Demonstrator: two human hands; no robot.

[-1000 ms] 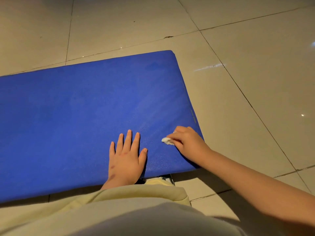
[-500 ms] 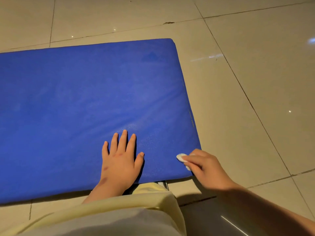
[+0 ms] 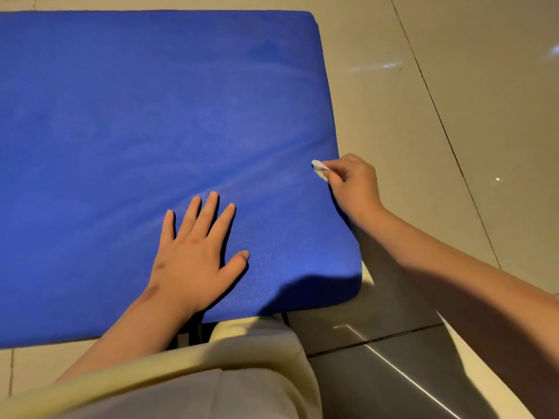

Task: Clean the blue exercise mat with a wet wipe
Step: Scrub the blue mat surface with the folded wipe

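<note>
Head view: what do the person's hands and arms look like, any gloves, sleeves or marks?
Both are bare: no gloves, rings, watch or sleeves in view. The left hand has dark, bruise-like marks on its back and near the wrist, and a reddish spot at the knuckles. The right hand and forearm show no clear marks; the forearm is partly shadowed.

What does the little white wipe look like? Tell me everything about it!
The wet wipe is a small white wad, scrunched up tight, looking soft and crumpled. Only its tip pokes out; the rest is hidden inside the right hand, which pinches it between the fingertips. It sits right at the right edge of the blue exercise mat and seems to press against it. Whether it is damp cannot be seen.
</note>
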